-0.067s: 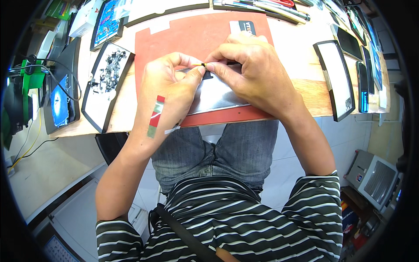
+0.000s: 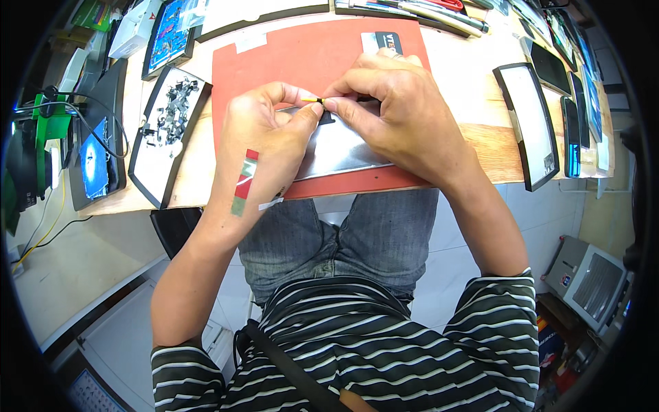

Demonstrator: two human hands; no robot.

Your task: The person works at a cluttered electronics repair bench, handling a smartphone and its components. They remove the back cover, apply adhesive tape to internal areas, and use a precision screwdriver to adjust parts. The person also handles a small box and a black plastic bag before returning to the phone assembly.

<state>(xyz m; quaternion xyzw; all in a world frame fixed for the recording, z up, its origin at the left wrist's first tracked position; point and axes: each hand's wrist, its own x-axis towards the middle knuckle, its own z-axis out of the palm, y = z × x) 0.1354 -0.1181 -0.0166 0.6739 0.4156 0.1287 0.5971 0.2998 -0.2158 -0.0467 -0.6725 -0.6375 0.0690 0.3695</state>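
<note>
My left hand (image 2: 268,137), with strips of tape on its back, pinches a tiny yellow-and-black piece (image 2: 316,100) between thumb and index finger. My right hand (image 2: 395,113) grips the black end of that piece from the other side, fingertips close to the left thumb. Beneath both hands lies a shiny silver plate (image 2: 336,150), with a small dark part (image 2: 327,118) just below the pinched piece, partly hidden. The plate rests on a red mat (image 2: 288,55), which has a dark card (image 2: 381,41) near its back edge.
A white tray of small metal bits (image 2: 171,123) sits on the wooden table (image 2: 491,141) at left, beside dark boards and cables (image 2: 75,123). A white black-rimmed panel (image 2: 522,123) and phones (image 2: 570,137) lie at right; pens and tools (image 2: 439,20) at the back.
</note>
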